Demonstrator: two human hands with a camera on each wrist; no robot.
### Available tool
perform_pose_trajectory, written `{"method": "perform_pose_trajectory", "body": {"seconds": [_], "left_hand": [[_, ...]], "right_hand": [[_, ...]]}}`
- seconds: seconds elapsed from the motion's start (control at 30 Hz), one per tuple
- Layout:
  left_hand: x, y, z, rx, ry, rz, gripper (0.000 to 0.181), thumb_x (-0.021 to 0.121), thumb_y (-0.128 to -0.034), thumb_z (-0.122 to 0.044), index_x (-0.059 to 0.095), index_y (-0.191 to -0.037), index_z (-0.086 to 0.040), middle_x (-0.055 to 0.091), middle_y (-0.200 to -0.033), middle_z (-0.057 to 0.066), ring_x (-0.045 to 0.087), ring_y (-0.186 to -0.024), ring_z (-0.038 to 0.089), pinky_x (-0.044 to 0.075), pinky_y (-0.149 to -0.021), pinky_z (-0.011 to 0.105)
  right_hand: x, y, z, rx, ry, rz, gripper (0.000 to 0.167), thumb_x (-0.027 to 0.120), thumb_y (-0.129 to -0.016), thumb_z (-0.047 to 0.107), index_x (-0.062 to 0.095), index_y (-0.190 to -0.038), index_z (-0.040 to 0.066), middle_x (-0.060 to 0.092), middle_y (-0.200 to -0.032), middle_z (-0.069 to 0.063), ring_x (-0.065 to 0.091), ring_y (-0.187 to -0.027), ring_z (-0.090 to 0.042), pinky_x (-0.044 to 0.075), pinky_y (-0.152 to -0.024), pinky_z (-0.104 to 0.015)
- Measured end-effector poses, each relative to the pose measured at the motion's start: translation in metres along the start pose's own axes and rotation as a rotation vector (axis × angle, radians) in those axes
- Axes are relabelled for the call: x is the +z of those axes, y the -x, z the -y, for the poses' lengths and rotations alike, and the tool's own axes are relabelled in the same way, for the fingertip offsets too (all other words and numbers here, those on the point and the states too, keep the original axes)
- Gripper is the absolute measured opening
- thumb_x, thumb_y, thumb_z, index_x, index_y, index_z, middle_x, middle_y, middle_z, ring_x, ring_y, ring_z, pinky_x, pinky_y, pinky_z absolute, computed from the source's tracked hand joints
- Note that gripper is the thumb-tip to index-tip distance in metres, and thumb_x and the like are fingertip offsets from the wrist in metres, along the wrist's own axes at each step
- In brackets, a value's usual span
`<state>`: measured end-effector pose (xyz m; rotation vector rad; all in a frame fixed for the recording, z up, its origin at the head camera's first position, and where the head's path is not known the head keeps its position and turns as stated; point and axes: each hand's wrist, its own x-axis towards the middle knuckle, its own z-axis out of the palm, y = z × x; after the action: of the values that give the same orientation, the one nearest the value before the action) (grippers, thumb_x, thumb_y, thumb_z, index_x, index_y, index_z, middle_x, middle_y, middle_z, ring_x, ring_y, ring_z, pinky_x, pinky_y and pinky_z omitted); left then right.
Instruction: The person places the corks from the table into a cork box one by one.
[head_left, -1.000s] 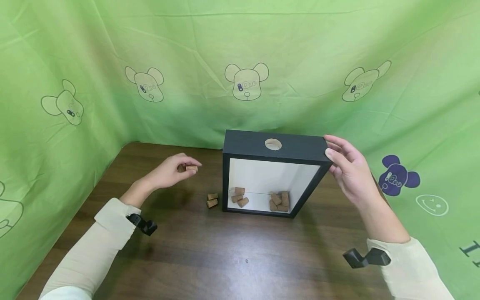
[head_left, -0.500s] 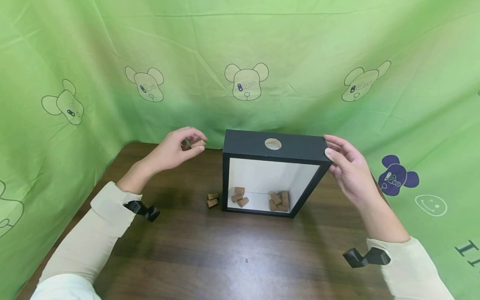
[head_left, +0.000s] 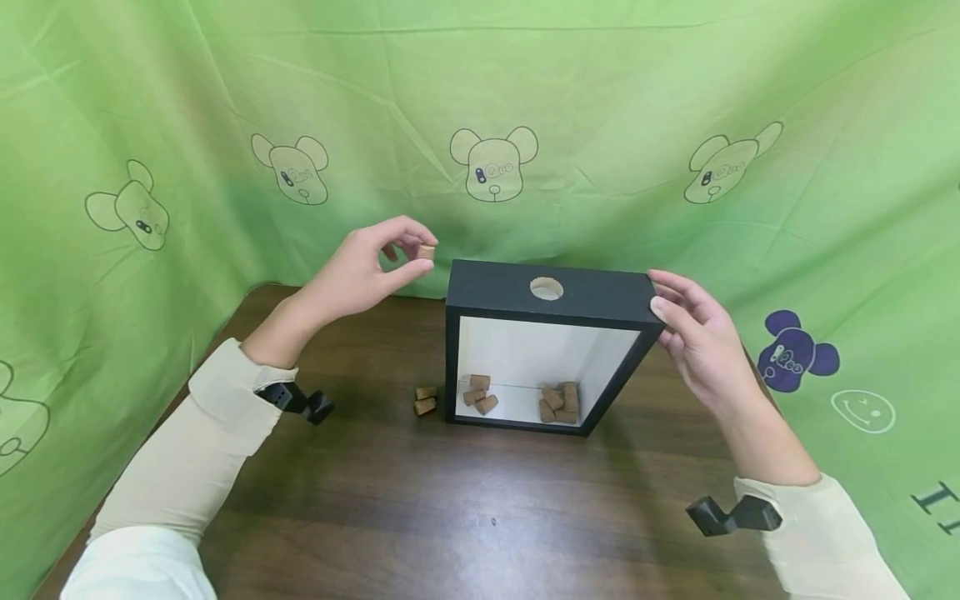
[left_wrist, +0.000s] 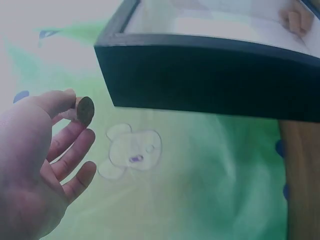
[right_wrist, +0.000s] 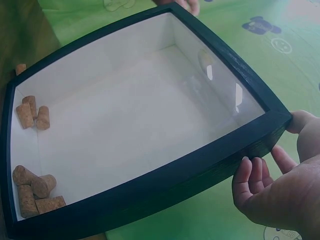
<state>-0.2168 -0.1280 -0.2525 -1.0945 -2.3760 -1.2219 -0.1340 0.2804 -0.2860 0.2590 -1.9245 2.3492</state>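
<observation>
A cork [head_left: 426, 252] is pinched between the thumb and fingers of my left hand [head_left: 367, 265], raised just left of the box's upper left corner. The black shadow box [head_left: 510, 285] stands upright on the table, with a clear front, a white inside and a round hole [head_left: 547, 288] in its top. My right hand [head_left: 697, 337] grips the box's upper right corner, thumb on the front edge. In the right wrist view, several corks [right_wrist: 42, 186] lie inside along the bottom, in two groups. From the left wrist view, the held cork [left_wrist: 85, 111] shows its round end.
Two loose corks [head_left: 424, 400] lie on the brown wooden table [head_left: 360, 500], beside the box's lower left edge. A green cloth [head_left: 375, 100] printed with bear heads hangs behind and at both sides.
My left hand has risen from low over the table and moved right toward the box's top, carrying the cork. The right hand and the box have stayed still.
</observation>
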Motion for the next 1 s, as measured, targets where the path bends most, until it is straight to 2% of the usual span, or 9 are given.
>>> {"method": "perform_pose_trajectory", "body": {"seconds": [0.13,0.4,0.6,0.87,1.0], "left_hand": [[0.005,-0.008,-0.01,0.032,0.017,0.009,0.023,0.073,-0.0957,-0.013,0.07,-0.118,-0.008,0.07,-0.1,0.001,0.06,-0.095,0.013,0.047,-0.086,0.043],[0.021,-0.03,-0.025,0.066,0.032,0.038,0.029,0.074,-0.095,-0.013,0.07,-0.123,-0.008,0.072,-0.102,0.0,0.063,-0.096,0.011,0.046,-0.084,0.035],[0.035,-0.043,-0.038,0.099,0.047,0.069,0.028,0.074,-0.0954,-0.014,0.07,-0.123,-0.007,0.072,-0.103,-0.001,0.064,-0.098,0.009,0.047,-0.085,0.037],[0.057,-0.061,-0.056,0.129,0.016,0.153,0.024,0.075,-0.0947,-0.018,0.069,-0.117,-0.01,0.072,-0.103,-0.004,0.063,-0.099,0.004,0.046,-0.081,0.03],[0.067,-0.066,-0.061,0.138,-0.004,0.189,0.025,0.074,-0.0952,-0.018,0.068,-0.118,-0.009,0.073,-0.106,-0.004,0.064,-0.102,0.005,0.046,-0.086,0.025]], "right_hand": [[0.0,0.0,0.0,0.0,-0.002,0.001,0.033,0.06,-0.102,0.005,0.063,-0.134,0.014,0.045,-0.129,-0.006,0.058,-0.095,-0.009,0.048,-0.076,-0.018],[-0.002,0.0,0.0,-0.003,-0.007,0.002,0.034,0.058,-0.103,0.002,0.063,-0.134,0.014,0.046,-0.129,-0.007,0.06,-0.095,-0.009,0.049,-0.076,-0.018],[-0.003,0.001,0.001,0.006,0.009,-0.005,0.035,0.056,-0.103,0.001,0.063,-0.134,0.015,0.045,-0.13,-0.006,0.058,-0.097,-0.008,0.048,-0.076,-0.017],[-0.005,0.002,0.003,0.028,0.052,-0.027,0.035,0.058,-0.103,0.004,0.063,-0.135,0.018,0.044,-0.131,-0.002,0.05,-0.098,-0.008,0.045,-0.072,-0.016],[-0.005,0.002,0.004,0.026,0.053,-0.024,0.035,0.058,-0.103,0.004,0.063,-0.135,0.017,0.044,-0.131,-0.003,0.05,-0.098,-0.008,0.045,-0.072,-0.016]]}}
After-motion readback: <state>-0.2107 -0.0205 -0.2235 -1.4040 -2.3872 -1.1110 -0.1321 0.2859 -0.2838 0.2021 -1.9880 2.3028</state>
